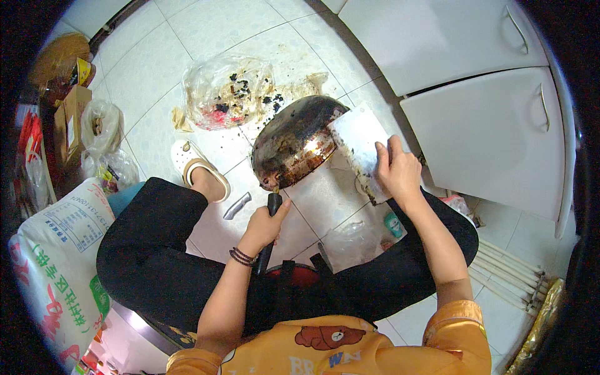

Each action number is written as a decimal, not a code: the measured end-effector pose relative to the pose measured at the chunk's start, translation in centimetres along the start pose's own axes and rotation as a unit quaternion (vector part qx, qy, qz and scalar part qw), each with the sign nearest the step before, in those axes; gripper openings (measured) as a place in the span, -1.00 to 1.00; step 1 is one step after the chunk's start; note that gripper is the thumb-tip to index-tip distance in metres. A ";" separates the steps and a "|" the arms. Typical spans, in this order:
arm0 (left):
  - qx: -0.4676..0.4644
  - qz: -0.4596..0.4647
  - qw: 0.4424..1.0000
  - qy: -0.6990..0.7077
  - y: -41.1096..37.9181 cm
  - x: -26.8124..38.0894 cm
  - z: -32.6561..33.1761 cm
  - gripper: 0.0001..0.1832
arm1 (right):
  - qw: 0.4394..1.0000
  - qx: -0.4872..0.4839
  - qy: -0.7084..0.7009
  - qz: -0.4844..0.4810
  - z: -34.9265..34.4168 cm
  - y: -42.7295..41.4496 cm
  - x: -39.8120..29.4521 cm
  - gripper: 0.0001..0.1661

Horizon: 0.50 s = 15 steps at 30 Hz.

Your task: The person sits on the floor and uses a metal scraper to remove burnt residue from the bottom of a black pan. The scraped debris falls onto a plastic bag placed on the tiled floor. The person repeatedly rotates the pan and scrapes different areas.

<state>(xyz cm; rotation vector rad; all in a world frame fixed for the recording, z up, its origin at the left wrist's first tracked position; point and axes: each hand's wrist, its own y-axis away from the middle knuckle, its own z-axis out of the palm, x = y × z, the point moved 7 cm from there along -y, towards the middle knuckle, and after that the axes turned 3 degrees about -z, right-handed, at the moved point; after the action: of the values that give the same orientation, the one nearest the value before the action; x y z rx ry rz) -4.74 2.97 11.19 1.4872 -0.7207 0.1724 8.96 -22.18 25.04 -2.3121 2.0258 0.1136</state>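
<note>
My left hand (263, 225) is closed around the black handle of a wok (300, 140), whose burnt, scaly outer side faces up. In my right hand (400, 169) is a flat metal blade, seemingly a cleaver (358, 136), with dark grime along one edge. The blade's far end touches or lies very close to the wok's right rim; I cannot tell which. Beyond the wok, a clear plastic bag (229, 93) lies on the floor with black flakes on it. A silver folding-knife-like handle (237, 206) rests on the tiles near my left foot.
White cabinets (483, 136) stand at the right. A large printed sack (70, 243), cardboard box (75, 117) and tied plastic bags (103, 126) line the left. Another clear bag (351, 241) lies between my legs. Brown residue (304, 86) stains the tiles. White rods (508, 272) lie at the lower right.
</note>
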 end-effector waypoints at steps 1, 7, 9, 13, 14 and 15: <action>0.003 0.001 1.000 -0.003 0.0 0.0 0.0 -0.28 | 1.000 -0.017 -0.002 -0.011 0.1 -0.1 -0.1 -0.64; 0.028 0.000 1.000 -0.007 0.1 -0.3 0.0 -0.29 | 1.000 -0.027 -0.004 -0.012 0.4 -2.8 0.0 -0.62; 0.034 -0.002 0.999 0.000 0.1 0.1 0.1 -0.30 | 1.000 -0.013 -0.011 0.018 0.7 -3.9 1.0 -0.62; 0.020 -0.016 1.000 0.003 0.4 -0.3 0.1 -0.30 | 0.998 -0.040 -0.029 0.026 1.5 -4.2 1.2 -0.61; 0.023 -0.018 1.000 0.001 0.4 -0.6 0.1 -0.30 | 0.998 -0.051 -0.034 0.021 1.8 -4.4 1.3 -0.61; 0.023 -0.017 1.000 -0.001 0.4 -0.7 0.1 -0.31 | 0.997 -0.061 -0.038 0.019 1.9 -4.4 1.5 -0.61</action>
<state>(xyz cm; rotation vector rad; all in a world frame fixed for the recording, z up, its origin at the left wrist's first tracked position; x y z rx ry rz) -5.52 3.16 11.12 1.5427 -0.6975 0.1627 13.52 -22.87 23.02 -2.2998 2.0805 0.3309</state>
